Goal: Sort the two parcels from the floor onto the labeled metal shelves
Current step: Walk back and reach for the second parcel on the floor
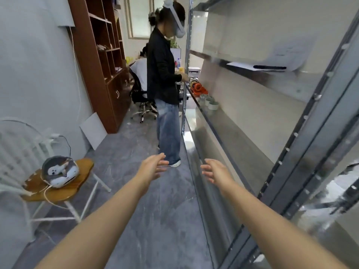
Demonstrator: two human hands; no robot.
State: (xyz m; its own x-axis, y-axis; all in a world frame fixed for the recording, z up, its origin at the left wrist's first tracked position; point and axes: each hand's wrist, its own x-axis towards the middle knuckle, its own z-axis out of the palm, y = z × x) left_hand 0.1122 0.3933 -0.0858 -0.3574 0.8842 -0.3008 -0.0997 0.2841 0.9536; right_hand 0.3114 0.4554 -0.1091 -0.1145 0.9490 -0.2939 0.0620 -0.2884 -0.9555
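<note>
- Both bare forearms stretch forward from the bottom edge. The left hand and right hand are held side by side above the floor, palms turned toward each other, fingers loosely straight and spread, gripping nothing.
- Grey metal shelving unit fills the right side, its perforated upright close to the right forearm; where the two parcels lie cannot be told from this view.
- Grey marbled floor runs between the shelving and the left wall.
- Tall brown wooden bookcase stands against the left wall.
- Standing person in a black shirt and blue jeans faces the shelving further along, wearing a white headset.
- White-framed chair with a brown wooden seat carries a grey-and-white headset.
- White paper sheet lies on an upper shelf with a black pen on it.
- Small white cups sit on the middle shelf.
</note>
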